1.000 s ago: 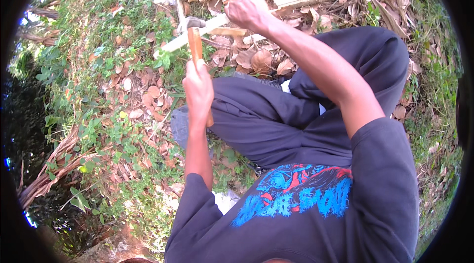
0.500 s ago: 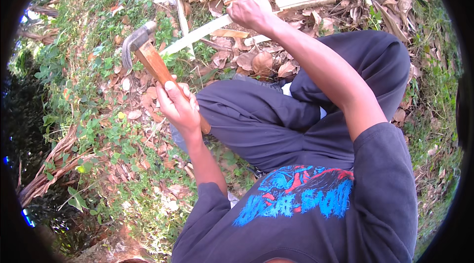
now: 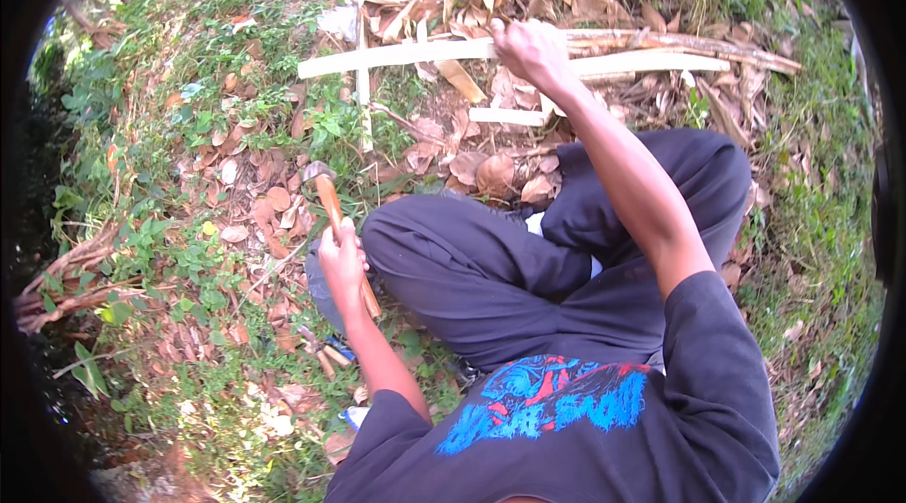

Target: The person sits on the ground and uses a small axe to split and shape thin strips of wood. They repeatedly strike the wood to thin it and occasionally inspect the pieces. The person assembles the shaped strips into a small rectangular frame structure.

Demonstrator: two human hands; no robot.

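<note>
I sit cross-legged on the ground in dark trousers (image 3: 491,276). My left hand (image 3: 342,262) grips the wooden handle of a hammer (image 3: 326,196), held low beside my left knee with its metal head pointing away from me over the leaves. My right hand (image 3: 528,50) reaches forward, its fingers closed on a long pale wooden slat (image 3: 406,55) that lies across the ground. A thinner slat (image 3: 363,88) crosses it at a right angle.
Dry brown leaves (image 3: 274,192) and grass cover the ground. More pale slats (image 3: 651,61) and a short offcut (image 3: 505,116) lie ahead. Dead branches (image 3: 66,281) lie at the left. Small wooden-handled items (image 3: 326,352) rest by my left hip.
The hammer was up near the slat, swung out to the left, and has now come down beside my left knee. My right hand has stayed on the slat.
</note>
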